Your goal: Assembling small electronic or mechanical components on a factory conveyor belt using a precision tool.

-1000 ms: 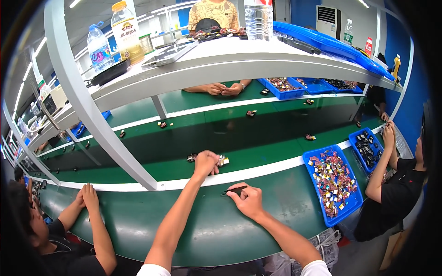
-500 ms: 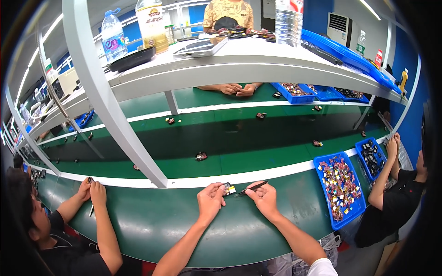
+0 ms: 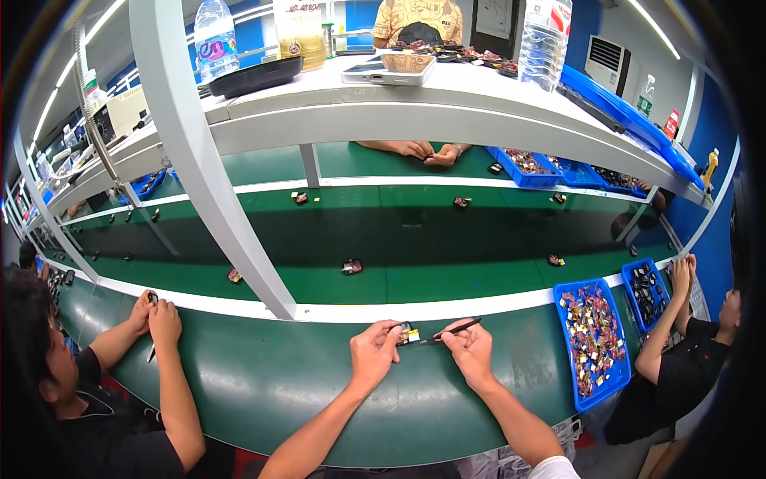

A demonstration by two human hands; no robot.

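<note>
My left hand (image 3: 373,353) is closed on a small black electronic part (image 3: 411,335) with a yellow and white patch, held just above the green work surface (image 3: 303,375). To its right, my right hand (image 3: 471,351) pinches slim black tweezers (image 3: 465,326). Their thin tip points left and reaches close to the part; whether it touches cannot be made out. The finer details of the part are too small to tell.
At right, a blue tray (image 3: 563,343) holds many small pieces; a second blue tray (image 3: 633,297) of black parts lies beyond. Small parts (image 3: 352,267) dot the green belt (image 3: 447,279). A white post (image 3: 215,184) rises at left. Co-workers sit on both sides and opposite.
The whole view has shifted slightly, so the scene sits a little further right. Both hands keep their holds, with the tweezers still beside the black part.
</note>
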